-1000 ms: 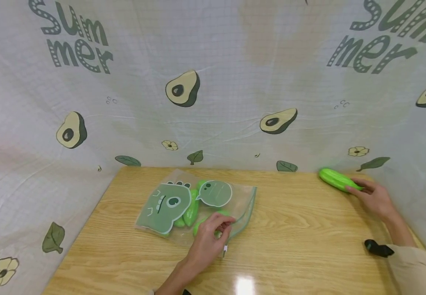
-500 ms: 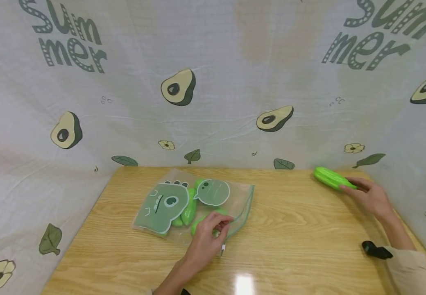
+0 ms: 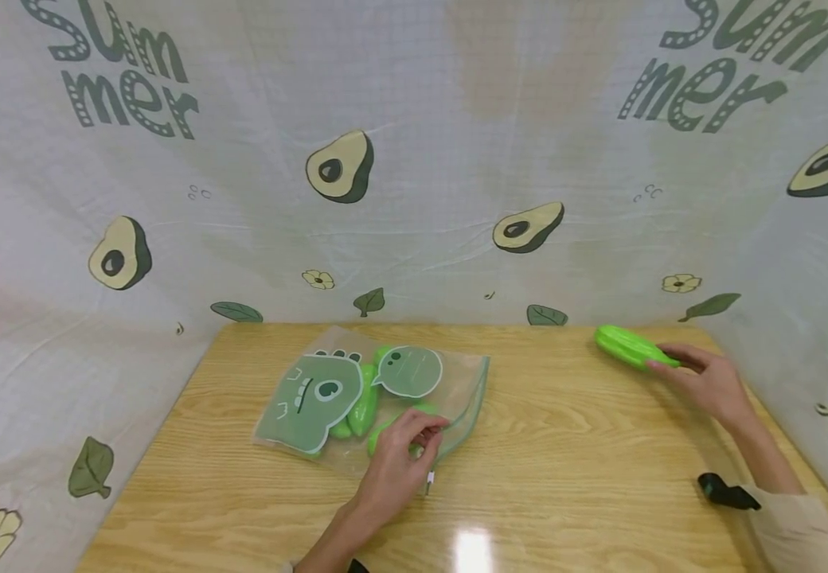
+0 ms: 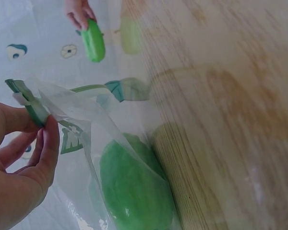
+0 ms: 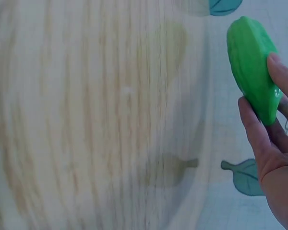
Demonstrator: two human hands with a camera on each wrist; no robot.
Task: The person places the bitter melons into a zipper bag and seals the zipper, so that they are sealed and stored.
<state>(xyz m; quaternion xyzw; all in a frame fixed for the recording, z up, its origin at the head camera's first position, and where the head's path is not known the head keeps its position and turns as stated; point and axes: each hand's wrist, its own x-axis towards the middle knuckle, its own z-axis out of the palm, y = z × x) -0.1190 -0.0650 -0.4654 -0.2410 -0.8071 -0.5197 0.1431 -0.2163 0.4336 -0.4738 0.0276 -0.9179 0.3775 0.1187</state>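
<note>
On the left of the table lies a clear zip bag (image 3: 460, 374) with a green monster print and several bright green toy vegetables (image 3: 364, 402) inside. My left hand (image 3: 400, 458) pinches the green zip strip at a corner of its mouth. Close to those fingers sits a white slider (image 4: 21, 98), and the left wrist view shows the bag's plastic standing partly raised above one green piece (image 4: 129, 182). At the far right, my right hand (image 3: 711, 386) grips a ridged green toy cucumber (image 5: 252, 62) by its narrow end. The cucumber is held above the table, its reflection apart from it.
A wooden table (image 3: 543, 454) with a glossy top carries everything. Behind it and along both sides hangs a pale curtain (image 3: 428, 199) printed with avocados, leaves and lettering, close to the right hand.
My right hand has lifted the toy cucumber slightly and carried it a little to the left. The left hand keeps its pinch on the bag's edge. The head view has shifted slightly.
</note>
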